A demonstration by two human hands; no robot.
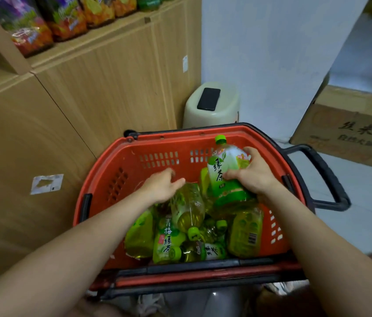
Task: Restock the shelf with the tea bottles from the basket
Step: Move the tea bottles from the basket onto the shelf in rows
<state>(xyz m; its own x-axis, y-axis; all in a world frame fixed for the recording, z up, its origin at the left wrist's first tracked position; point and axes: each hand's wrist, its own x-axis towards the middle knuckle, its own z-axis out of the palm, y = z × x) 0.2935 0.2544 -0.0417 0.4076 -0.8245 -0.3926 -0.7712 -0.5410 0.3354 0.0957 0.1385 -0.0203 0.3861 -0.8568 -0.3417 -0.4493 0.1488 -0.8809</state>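
Observation:
A red plastic basket [121, 170] with black handles sits low in front of me, holding several green-labelled tea bottles. My right hand [257, 173] grips one tea bottle [223, 170] by its body, green cap pointing away, raised above the pile. My left hand [163, 186] reaches into the basket with fingers spread, just over a lying bottle of amber tea [187, 209]; it holds nothing. More bottles [166, 241] lie jumbled at the near side.
A wooden shelf unit [102, 72] stands on the left, with snack bags [36, 30] on its upper board. A beige stool [212, 106] carrying a black phone [209, 99] stands behind the basket. A cardboard box [345, 131] sits at the right.

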